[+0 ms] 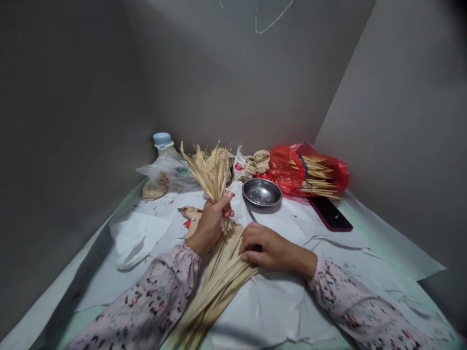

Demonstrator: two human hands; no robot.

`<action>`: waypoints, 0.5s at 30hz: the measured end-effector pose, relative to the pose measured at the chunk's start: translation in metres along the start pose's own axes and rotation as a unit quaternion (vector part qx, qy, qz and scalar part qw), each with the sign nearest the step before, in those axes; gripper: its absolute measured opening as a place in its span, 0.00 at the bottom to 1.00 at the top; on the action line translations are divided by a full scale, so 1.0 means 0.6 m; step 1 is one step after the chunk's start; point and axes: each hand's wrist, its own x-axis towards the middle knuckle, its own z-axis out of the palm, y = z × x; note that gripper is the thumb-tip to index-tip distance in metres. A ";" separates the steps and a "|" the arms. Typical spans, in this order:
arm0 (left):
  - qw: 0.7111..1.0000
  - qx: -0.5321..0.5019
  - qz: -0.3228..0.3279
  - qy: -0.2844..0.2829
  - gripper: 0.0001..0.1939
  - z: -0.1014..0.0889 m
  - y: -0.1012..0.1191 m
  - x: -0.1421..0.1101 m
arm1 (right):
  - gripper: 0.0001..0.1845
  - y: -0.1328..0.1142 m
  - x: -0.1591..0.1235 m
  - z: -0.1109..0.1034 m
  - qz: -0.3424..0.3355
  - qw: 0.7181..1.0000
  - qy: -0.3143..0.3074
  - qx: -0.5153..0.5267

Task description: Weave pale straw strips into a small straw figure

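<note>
White tissue [134, 238] lies crumpled to the left of your left hand, on the sheet of white paper [292, 311] spread under everything. Beyond your left hand, further from you, stands a plastic bottle with a pale blue cap [163, 141], with a clear plastic bag [166, 171] beside it and a small heap of woven straw [154, 191] at the bag's front edge. A floral sleeve [146, 301] runs up to your left hand [210, 226], which is closed firmly around a bundle of dried straw strips [215, 170]. Their loose tips fan out above your fingers, and their long lower ends [219, 291] slant down toward you. Just left of that grip lie cut pieces of tan material [191, 218] with a spot of red. Your right hand [272, 248] sits just beside it, its fingers curled over those lower strips; you cannot tell whether it is gripping them. Past your right hand are a steel bowl [261, 192], a thin metal blade [251, 214] reaching out from under it, and coils of woven straw [257, 163]. Further right, a red plastic bag [280, 170] holds straw sticks [317, 175], and a dark phone [330, 214] lies near your right sleeve [359, 304].
</note>
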 end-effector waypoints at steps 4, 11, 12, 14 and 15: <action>0.999 -0.027 -0.026 -0.002 0.15 -0.002 0.002 0.004 | 0.08 0.007 -0.009 -0.012 0.101 0.982 0.077 0.138; 0.995 -0.027 -0.085 0.035 0.12 0.006 -0.017 -0.002 | 0.14 0.040 -0.007 -0.022 0.191 0.868 0.244 0.389; 0.993 -0.029 -0.107 0.027 0.12 0.009 -0.019 -0.005 | 0.15 0.043 -0.006 -0.023 0.187 0.852 0.259 0.415; 0.991 -0.036 -0.125 0.011 0.13 0.015 -0.023 -0.013 | 0.17 0.047 -0.002 -0.026 0.178 0.822 0.294 0.454; 0.992 -0.035 -0.124 0.003 0.15 0.017 -0.026 -0.016 | 0.18 0.048 0.000 -0.027 0.173 0.810 0.311 0.467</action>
